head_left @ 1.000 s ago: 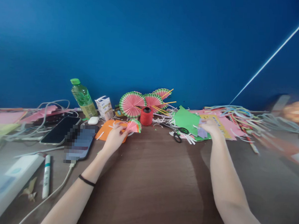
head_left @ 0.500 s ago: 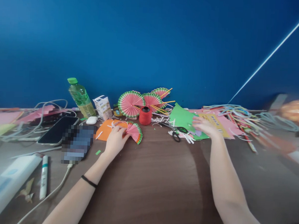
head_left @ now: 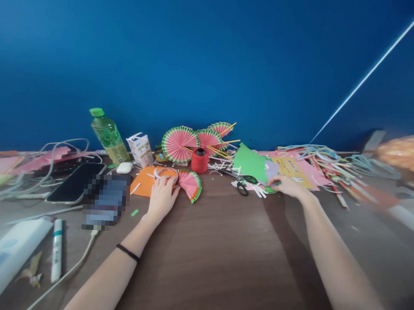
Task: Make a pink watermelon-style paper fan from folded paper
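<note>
My left hand [head_left: 164, 193] rests over the orange paper [head_left: 142, 180], fingers spread and bent across a pale ring-shaped roll [head_left: 168, 172], possibly tape. Beside its fingertips lies a part-opened pleated paper fan [head_left: 191, 185], pink with a green and orange edge; whether they touch it is unclear. My right hand [head_left: 288, 186] hovers low at the edge of the purple paper [head_left: 271, 169] and green paper [head_left: 246, 162], thumb and fingers curved with a gap between them. Black-handled scissors [head_left: 242, 188] lie left of it among white paper strips.
Behind stand round pleated paper fans on sticks [head_left: 180, 144] and a red thread spool [head_left: 199, 161]. Leftward are a green bottle [head_left: 109, 136], drink carton [head_left: 140, 149], phones [head_left: 76, 183], cables and a marker [head_left: 56, 251]. Coloured strips [head_left: 331, 173] lie right, against the blue wall [head_left: 212, 58].
The small fan has shifted slightly right from under my left fingers and spread wider. My right hand has drawn back and right, uncovering the purple paper. The view has turned slightly.
</note>
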{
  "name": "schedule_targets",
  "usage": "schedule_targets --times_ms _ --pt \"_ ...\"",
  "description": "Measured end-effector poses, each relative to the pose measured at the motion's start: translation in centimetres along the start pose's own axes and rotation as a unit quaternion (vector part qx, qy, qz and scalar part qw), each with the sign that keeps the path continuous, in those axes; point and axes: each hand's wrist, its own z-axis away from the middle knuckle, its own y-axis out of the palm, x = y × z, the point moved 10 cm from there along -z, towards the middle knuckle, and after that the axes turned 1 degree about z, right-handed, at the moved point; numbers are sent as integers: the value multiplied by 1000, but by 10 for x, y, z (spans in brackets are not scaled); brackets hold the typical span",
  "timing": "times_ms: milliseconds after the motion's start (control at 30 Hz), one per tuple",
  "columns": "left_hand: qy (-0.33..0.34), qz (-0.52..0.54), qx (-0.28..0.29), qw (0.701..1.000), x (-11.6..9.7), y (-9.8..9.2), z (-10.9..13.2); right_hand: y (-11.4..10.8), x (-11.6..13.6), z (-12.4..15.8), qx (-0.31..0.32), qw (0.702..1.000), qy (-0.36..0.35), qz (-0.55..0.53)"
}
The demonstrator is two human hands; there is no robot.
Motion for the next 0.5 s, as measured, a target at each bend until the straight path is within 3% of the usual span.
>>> schedule_targets --times_ms 200,367,500 --pt "-2 5 -11 1000 0 -3 0 3 21 26 -78 979 -169 89" --pt "-5 8 -10 1000 0 -3 0 8 8 30 -67 965 -188 173" --pt "-5 9 -6 1000 0 -2 0 4 11 30 -92 946 -203 236"
